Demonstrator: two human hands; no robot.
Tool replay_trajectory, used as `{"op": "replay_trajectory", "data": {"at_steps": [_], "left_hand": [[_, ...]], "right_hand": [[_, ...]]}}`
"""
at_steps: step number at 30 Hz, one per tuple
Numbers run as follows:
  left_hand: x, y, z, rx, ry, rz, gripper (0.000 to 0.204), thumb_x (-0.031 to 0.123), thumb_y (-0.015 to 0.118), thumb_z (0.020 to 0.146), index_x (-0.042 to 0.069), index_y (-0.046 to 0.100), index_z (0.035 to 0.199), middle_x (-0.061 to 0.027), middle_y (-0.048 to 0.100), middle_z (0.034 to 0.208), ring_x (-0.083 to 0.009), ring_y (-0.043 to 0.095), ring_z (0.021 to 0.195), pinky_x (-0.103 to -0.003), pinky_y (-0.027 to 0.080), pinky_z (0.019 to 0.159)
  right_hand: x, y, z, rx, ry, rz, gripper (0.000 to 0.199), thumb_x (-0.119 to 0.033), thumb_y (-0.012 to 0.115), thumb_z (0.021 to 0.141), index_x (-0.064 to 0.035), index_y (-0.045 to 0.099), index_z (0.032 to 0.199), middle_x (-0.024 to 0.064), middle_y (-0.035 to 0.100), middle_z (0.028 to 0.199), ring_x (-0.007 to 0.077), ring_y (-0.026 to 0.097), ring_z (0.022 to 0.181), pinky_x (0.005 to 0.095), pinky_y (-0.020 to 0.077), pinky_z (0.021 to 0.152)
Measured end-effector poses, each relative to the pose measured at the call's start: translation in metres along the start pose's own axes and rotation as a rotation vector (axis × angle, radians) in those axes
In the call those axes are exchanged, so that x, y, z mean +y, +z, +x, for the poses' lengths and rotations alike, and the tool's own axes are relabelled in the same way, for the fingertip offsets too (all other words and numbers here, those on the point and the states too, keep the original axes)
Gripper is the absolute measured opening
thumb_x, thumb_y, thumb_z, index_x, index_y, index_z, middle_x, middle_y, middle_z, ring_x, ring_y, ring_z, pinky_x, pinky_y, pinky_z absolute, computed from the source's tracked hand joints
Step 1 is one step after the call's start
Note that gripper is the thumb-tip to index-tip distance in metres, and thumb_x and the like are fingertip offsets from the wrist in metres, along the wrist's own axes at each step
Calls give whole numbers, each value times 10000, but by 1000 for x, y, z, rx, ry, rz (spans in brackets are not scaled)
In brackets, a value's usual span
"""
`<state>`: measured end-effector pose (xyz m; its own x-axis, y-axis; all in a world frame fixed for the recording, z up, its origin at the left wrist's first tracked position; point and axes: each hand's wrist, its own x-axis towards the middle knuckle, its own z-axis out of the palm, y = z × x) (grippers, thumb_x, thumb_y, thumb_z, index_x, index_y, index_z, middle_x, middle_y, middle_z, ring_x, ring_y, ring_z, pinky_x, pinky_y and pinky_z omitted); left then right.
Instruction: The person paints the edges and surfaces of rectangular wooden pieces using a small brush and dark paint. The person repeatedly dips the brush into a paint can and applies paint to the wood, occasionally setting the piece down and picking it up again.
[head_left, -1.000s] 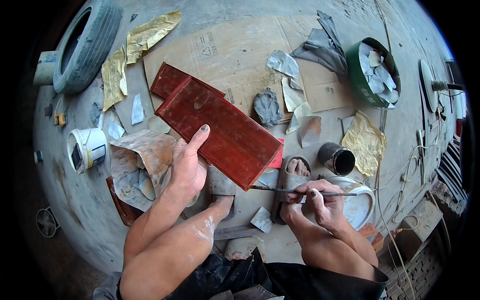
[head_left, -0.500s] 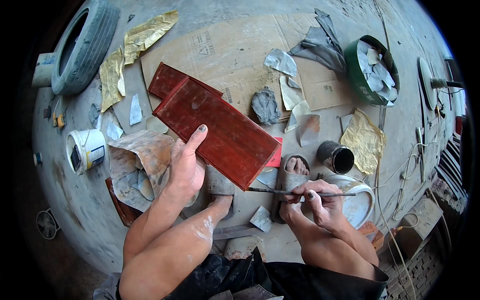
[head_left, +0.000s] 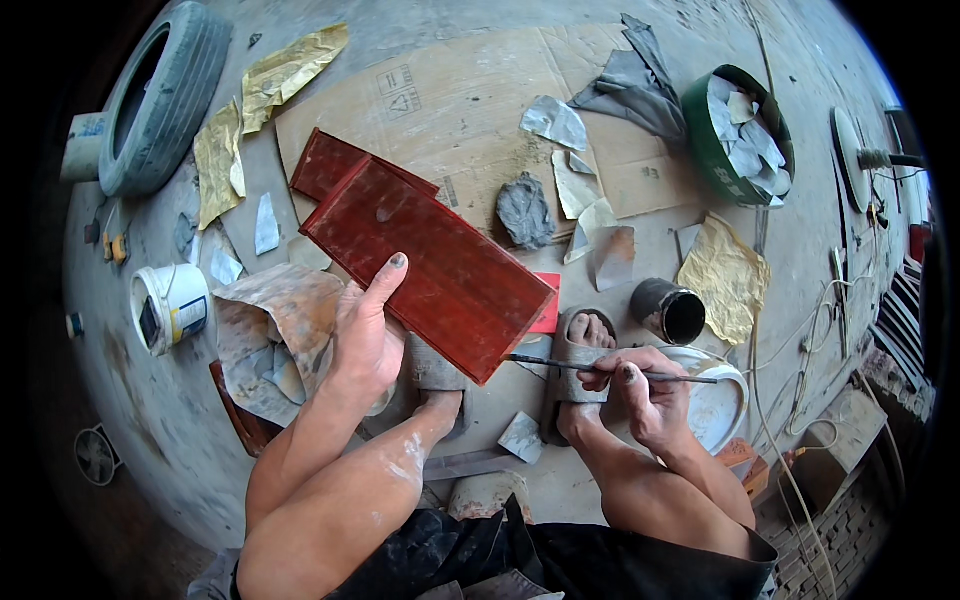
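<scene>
The left hand (head_left: 368,335) keeps its grip on the red wooden panel (head_left: 430,265), held partly over the cardboard (head_left: 480,90). The right hand (head_left: 648,398) pinches a thin dark stick (head_left: 543,361), its tip shifted from the panel's lower corner up the short edge.

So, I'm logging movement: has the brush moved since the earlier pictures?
Yes, slightly: judged against the black can, the brush has shifted up and to the right in view.

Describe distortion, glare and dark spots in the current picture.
Head view: black surrounds the curved fisheye image; head view: a soft sheen lies on the red panel; head view: inside the black can, too dark to make out.
</scene>
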<state>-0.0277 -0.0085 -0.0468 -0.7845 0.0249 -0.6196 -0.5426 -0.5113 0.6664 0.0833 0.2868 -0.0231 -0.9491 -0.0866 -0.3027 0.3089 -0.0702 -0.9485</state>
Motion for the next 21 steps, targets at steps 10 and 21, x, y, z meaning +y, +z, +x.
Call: {"op": "replay_trajectory", "data": {"at_steps": [10, 21], "left_hand": [[3, 1, -2, -15, 5, 29, 403, 146, 651, 987, 39, 526, 1355, -75, 637, 1285, -214, 614, 1187, -391, 479, 1037], [2, 0, -3, -8, 13, 89, 385, 169, 650, 990, 38, 538, 1334, -79, 645, 1252, -205, 630, 1136, -379, 515, 957]], "right_hand": [[5, -4, 0, 61, -46, 20, 244, -149, 501, 1080, 51, 637, 1107, 174, 740, 981, 207, 720, 879, 341, 582, 823], [14, -7, 2, 238, -67, 85, 248, -156, 511, 1080, 56, 635, 1118, 159, 738, 957, 181, 697, 853, 319, 566, 804]]}}
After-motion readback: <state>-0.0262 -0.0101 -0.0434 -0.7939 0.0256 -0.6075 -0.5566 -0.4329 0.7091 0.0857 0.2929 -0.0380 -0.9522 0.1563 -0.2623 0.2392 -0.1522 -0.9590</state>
